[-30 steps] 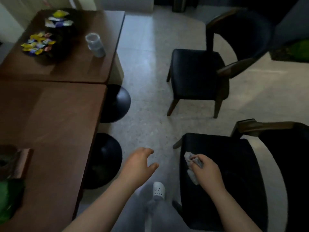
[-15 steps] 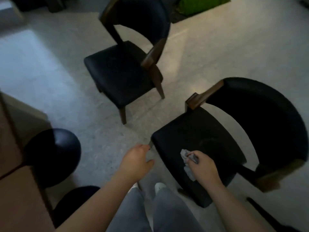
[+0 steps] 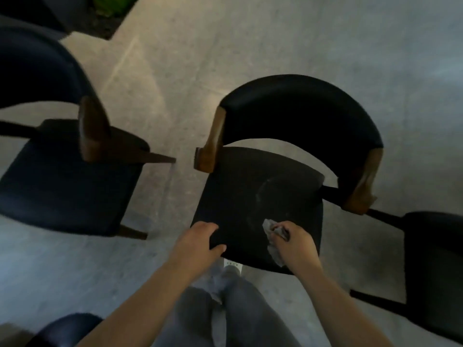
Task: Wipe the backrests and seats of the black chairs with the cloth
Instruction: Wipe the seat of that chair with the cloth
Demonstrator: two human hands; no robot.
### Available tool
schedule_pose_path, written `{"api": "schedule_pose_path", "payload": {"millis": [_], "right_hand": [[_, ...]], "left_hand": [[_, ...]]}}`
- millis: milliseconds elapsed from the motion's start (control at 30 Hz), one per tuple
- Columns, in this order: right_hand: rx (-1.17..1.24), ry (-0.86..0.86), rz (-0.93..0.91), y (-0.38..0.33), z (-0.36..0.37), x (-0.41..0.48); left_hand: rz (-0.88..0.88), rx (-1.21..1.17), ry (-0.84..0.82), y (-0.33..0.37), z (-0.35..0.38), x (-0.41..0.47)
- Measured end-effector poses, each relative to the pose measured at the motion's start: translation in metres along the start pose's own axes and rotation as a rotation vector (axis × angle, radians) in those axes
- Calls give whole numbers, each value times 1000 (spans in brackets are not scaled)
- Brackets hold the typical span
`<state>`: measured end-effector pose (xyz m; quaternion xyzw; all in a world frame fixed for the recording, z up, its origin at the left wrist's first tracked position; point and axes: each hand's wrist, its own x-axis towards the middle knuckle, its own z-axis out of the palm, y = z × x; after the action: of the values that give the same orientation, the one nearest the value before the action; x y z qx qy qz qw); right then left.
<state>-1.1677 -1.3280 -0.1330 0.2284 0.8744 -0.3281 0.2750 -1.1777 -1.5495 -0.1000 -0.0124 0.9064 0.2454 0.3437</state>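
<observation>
One crumpled grey cloth [image 3: 274,254] sits bunched in the right hand [image 3: 294,244], whose fingers [image 3: 281,230] are curled tight around it. The hand holds it over the near right part of the seat of the middle black upholstered chair [image 3: 250,186] with wooden arm ends. Whether the cloth touches the seat cannot be told. Faint pale streaks show on the seat just beyond the cloth.

The left hand [image 3: 198,240] lies over the seat's near left corner with its fingers loosely curled and nothing in them; contact with the seat cannot be told. A second black chair [image 3: 62,186] stands to the left and a third black seat [image 3: 431,259] at the right edge, both apart from the middle one. All stand on the pale speckled floor [image 3: 250,33]. Grey trousers [image 3: 200,319] and a white shoe [image 3: 233,263] show at the near edge.
</observation>
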Motion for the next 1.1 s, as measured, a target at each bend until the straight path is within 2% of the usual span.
{"api": "schedule_pose_path", "payload": {"millis": [100, 300, 533, 667, 800, 900, 1100], "right_hand": [[-48, -54, 84, -2, -7, 9], [62, -86, 260, -6, -11, 15], [489, 246, 381, -16, 31, 10], [636, 388, 484, -28, 57, 3], [797, 485, 544, -33, 88, -7], [796, 543, 525, -21, 104, -1], [695, 537, 419, 24, 117, 43]], "left_hand": [[48, 63, -37, 13, -11, 25], [171, 180, -141, 30, -30, 62], [334, 365, -226, 38, -47, 113], [468, 474, -312, 43, -46, 135], [529, 540, -386, 44, -34, 156], [518, 563, -394, 40, -19, 172], [514, 574, -348, 28, 26, 215]]}}
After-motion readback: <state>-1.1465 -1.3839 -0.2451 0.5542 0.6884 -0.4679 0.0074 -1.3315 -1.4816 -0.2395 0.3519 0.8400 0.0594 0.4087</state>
